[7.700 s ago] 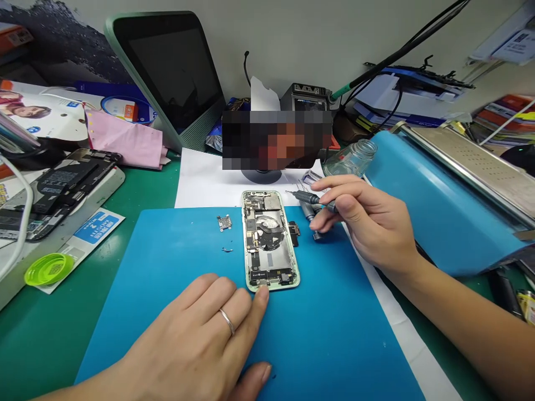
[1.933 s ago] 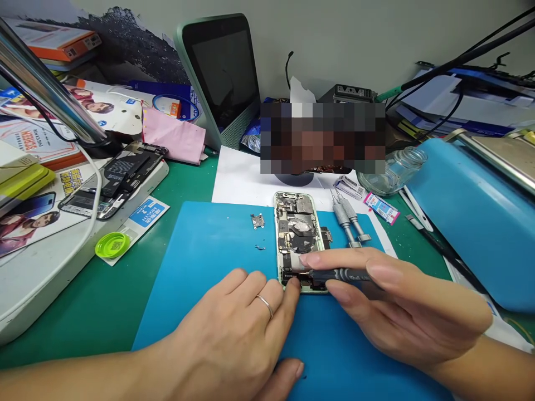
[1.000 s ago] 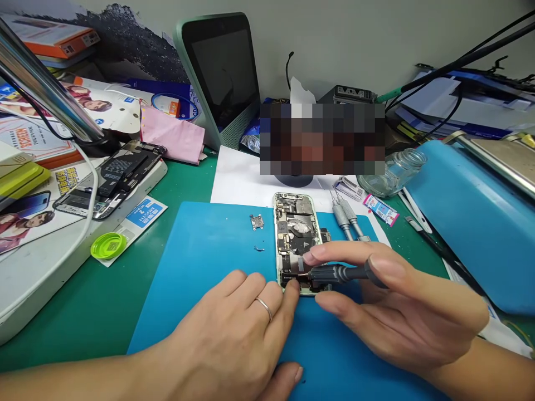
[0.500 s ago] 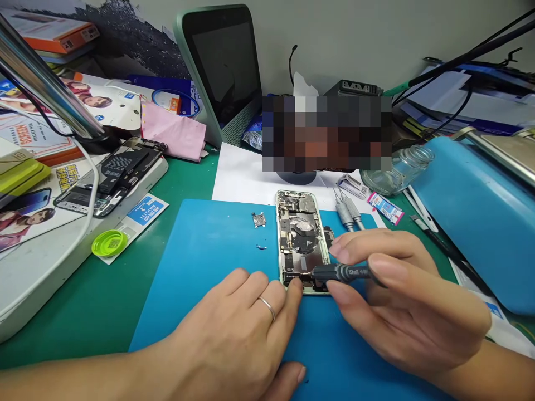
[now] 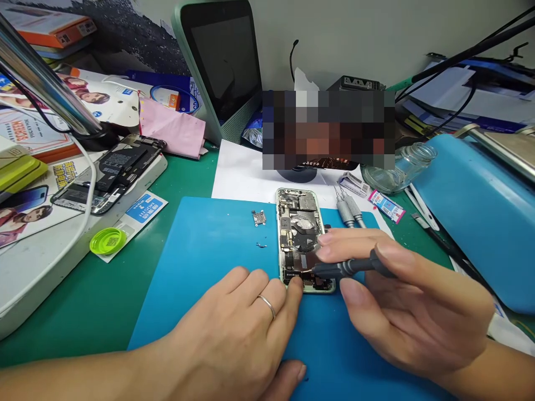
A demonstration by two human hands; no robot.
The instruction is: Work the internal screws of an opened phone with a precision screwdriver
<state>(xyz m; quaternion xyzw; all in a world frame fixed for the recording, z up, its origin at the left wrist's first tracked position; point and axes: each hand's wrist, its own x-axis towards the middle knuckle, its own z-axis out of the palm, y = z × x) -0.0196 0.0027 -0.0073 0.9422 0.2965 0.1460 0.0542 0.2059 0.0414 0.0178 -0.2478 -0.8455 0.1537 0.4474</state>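
Observation:
An opened smartphone (image 5: 304,250) lies on the blue mat (image 5: 200,239), its inner parts and coil showing. My left hand (image 5: 244,320) rests palm down, the index fingertip touching the phone's lower left end and the thumb apart. No object shows in it. A dark precision screwdriver (image 5: 345,269) is held by the fingers of my right hand (image 5: 422,301). The driver lies nearly level, its thin tip over the phone's lower part, close to my left index finger. Left of the phone sit a small metal plate (image 5: 259,218) and a tiny metal piece (image 5: 261,245).
Beyond the phone lie silver-handled tools (image 5: 345,213), a glass jar (image 5: 390,172) and a white sheet (image 5: 238,172). Another opened phone (image 5: 115,170) rests on a white ledge at left, near a green cap (image 5: 107,240). A screen device (image 5: 221,61) stands behind; a blue case (image 5: 480,217) is at right.
The screwdriver has shifted slightly and tilts up more at its handle end. My right hand's thumb has come away from the driver's front. My left hand keeps its place.

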